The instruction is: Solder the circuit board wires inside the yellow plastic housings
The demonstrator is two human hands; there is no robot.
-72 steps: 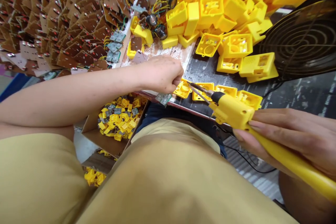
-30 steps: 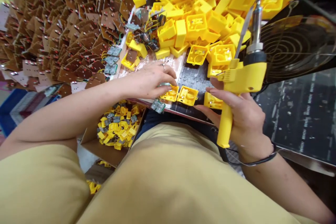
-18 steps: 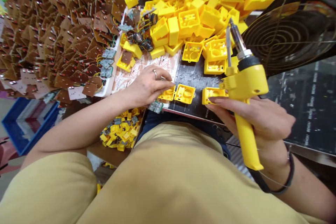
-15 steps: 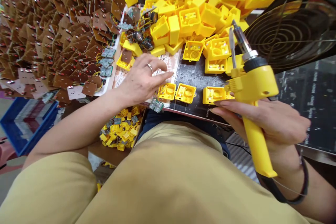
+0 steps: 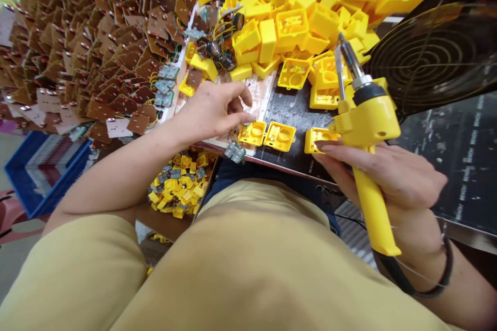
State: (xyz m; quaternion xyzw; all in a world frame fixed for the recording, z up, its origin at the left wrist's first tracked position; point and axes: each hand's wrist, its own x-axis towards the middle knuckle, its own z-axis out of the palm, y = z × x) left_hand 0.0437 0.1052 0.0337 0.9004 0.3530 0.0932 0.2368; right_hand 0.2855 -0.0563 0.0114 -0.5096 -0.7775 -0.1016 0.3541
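Observation:
My right hand [image 5: 404, 178] grips a yellow soldering gun [image 5: 368, 124] by its handle, with the metal tip and a thin feed tube pointing up and away. That hand's thumb and finger also touch a yellow plastic case [image 5: 316, 139] on the bench edge. My left hand [image 5: 213, 111] is curled, fingertips drawn together over another open yellow case [image 5: 254, 133]. Thin wire-like lines show by those fingertips, but what they hold is too small to make out. Beside it lies a small green circuit board [image 5: 235, 152], at the edge. A third open case [image 5: 279, 136] sits to the right.
A large heap of yellow cases [image 5: 291, 26] fills the back. Brown circuit boards [image 5: 97, 51] are piled at left. At the right stands a black fan [image 5: 419, 62]. A box of yellow parts [image 5: 178, 186] is below the bench [image 5: 438, 165], and a blue crate [image 5: 42, 176] farther left.
My left hand's spread fingers have curled in, with the fingertips closing over the leftmost front case. The right hand keeps the soldering gun, shifted slightly left in view. The whole view has shifted a little.

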